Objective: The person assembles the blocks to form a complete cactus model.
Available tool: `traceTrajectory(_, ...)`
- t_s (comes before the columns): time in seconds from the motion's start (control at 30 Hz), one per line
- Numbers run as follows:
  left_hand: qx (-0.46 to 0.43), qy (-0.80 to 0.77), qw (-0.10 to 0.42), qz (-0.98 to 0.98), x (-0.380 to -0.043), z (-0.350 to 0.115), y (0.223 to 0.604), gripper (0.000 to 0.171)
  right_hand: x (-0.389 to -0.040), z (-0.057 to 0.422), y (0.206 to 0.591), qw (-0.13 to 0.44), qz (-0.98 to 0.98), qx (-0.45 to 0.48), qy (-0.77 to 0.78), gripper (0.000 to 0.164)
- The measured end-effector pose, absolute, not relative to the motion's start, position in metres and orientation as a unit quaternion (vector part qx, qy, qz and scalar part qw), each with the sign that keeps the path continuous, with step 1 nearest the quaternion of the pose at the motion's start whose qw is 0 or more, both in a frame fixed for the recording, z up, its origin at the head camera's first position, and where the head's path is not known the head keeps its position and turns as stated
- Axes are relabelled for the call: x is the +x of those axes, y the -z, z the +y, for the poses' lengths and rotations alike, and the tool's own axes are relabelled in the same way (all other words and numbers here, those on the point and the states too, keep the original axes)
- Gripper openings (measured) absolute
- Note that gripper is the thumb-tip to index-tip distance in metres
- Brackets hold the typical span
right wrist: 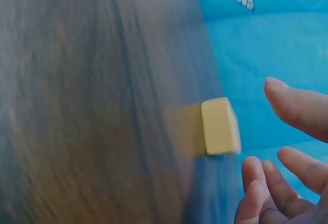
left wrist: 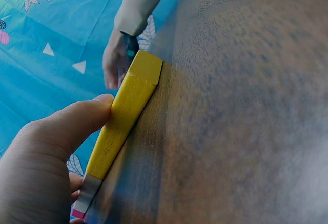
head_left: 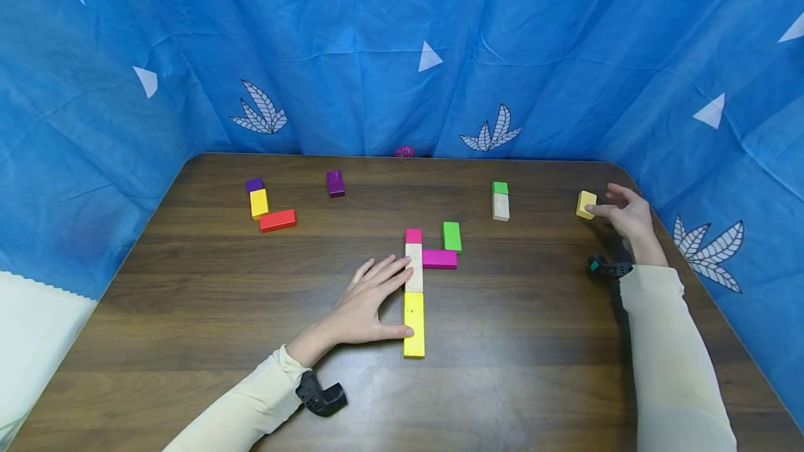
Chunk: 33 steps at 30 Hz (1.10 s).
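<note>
A column of blocks lies at the middle of the table: a long yellow block (head_left: 414,344) nearest me, a white block (head_left: 413,277) beyond it, then a pink block (head_left: 414,236). My left hand (head_left: 364,305) rests along its left side, fingers spread over the white block and thumb at the yellow one. The left wrist view shows that thumb against the side of the yellow block (left wrist: 120,126). At the far right, my right hand (head_left: 628,218) reaches beside a pale yellow block (head_left: 586,205). In the right wrist view, a gap shows between its spread fingers and that block (right wrist: 219,126).
A magenta block (head_left: 440,259) and a green block (head_left: 451,236) adjoin the column's right. Farther back are a white block (head_left: 500,208) with green behind it, a purple block (head_left: 336,184), and a red block (head_left: 278,220) by yellow and violet ones. Blue cloth (head_left: 377,33) hangs behind the table.
</note>
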<state>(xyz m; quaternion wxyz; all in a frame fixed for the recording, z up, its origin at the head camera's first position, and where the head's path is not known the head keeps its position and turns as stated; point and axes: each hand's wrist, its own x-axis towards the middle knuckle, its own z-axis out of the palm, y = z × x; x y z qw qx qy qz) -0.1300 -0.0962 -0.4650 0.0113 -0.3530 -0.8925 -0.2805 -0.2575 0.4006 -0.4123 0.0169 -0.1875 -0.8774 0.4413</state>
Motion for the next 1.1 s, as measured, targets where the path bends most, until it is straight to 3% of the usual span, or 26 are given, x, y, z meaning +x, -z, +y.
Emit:
traceTrajectory(0.33,-0.357,0.277,0.015,-0.892,-0.13,-0.096,0.466,0.096,-0.262,0.406,0.42,-0.05,-0.895,-0.173,-0.407,0.099)
traceTrajectory(0.5,-0.356,0.274,0.018,-0.893,-0.13,-0.096,0.467,0.097,-0.263,0.403,0.418,-0.07,-0.9,-0.17,-0.395,0.096)
traceTrajectory(0.77,-0.356,0.273,0.017,-0.893,-0.13,-0.096,0.465,0.097,-0.262,0.402,0.419,-0.061,-0.898,-0.168,-0.403,0.082)
traceTrajectory(1.1,-0.355,0.278,0.01,-0.893,-0.129,-0.096,0.464,0.096,-0.261,0.403,0.425,-0.034,-0.9,-0.165,-0.401,0.078)
